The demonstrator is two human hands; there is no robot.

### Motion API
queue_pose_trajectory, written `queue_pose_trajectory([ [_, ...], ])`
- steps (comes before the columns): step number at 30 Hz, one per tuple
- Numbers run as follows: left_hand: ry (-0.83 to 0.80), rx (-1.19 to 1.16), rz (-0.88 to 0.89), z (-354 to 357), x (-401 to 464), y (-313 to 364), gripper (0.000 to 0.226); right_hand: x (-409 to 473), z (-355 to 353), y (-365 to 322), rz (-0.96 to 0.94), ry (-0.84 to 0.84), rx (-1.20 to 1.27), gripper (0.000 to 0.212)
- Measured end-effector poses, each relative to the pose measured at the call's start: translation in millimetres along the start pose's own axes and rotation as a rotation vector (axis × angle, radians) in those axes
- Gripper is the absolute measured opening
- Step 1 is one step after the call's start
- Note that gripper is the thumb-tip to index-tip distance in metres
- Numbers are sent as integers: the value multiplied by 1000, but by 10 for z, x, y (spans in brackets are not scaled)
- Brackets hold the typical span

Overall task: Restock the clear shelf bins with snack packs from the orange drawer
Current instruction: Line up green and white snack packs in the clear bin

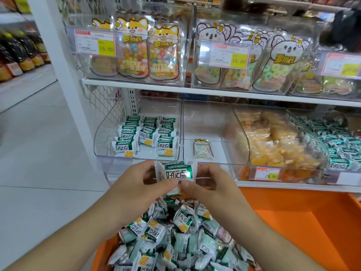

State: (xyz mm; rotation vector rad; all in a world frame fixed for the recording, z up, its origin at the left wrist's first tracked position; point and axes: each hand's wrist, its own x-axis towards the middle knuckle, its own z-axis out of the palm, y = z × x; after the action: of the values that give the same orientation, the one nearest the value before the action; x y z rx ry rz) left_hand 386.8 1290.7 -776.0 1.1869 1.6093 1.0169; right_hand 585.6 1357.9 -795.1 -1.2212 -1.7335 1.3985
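Snack packs (pixel 174 173), green and white, held as a small stack at centre frame, pinched from both sides: left hand (pixel 140 184) with thumb on the front face and fingers curled behind, right hand (pixel 211 184) with thumb on the lower edge and fingers curled round the right side. The stack sits just in front of the lower shelf's front edge, above the orange drawer (pixel 293 222). The drawer fills the lower centre and right of the frame; a loose heap of the same packs (pixel 172 237) lies in its left part. Left clear bin (pixel 101 133) on the lower shelf, mid-left of frame, holds three upright rows of matching packs. Middle bin (pixel 207 122) holds one small candy bag (pixel 203 148). Bin of orange-yellow snacks (pixel 277 141) to its right, price tag 29.90 on its front. Upper shelf, top of frame: bins of animal-shaped candy pouches (pixel 148 51).
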Motion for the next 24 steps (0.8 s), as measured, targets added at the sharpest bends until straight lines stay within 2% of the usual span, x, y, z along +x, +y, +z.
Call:
queue_pose_trajectory([
  [2,8,164,38,-60,1,10,38,32,-46,-16,-31,-34,-54,47],
  [5,-42,341,64,-195,15,-10,66,70,-88,-68,-138,-97,-333,56],
  [8,-79,356,69,-340,91,-66,73,136,-3,-175,-206,-161,-498,56],
  [12,-117,199,57,-548,236,-122,68,337,178,-352,-239,-186,-536,48],
  [15,-121,163,61,-725,353,-166,59,556,326,-516,-251,-212,-572,53],
  [18,-52,147,65,-902,495,-254,57,857,489,-638,-263,-233,-651,59],
  [19,-17,189,80,-957,535,-286,59,978,542,-666,-273,-220,-678,62],
  [21,44,415,114,-1091,590,-378,68,1244,644,-705,-286,-172,-752,61],
  [24,30,722,130,-1249,598,-538,78,1611,789,-729,-269,-146,-882,57],
])
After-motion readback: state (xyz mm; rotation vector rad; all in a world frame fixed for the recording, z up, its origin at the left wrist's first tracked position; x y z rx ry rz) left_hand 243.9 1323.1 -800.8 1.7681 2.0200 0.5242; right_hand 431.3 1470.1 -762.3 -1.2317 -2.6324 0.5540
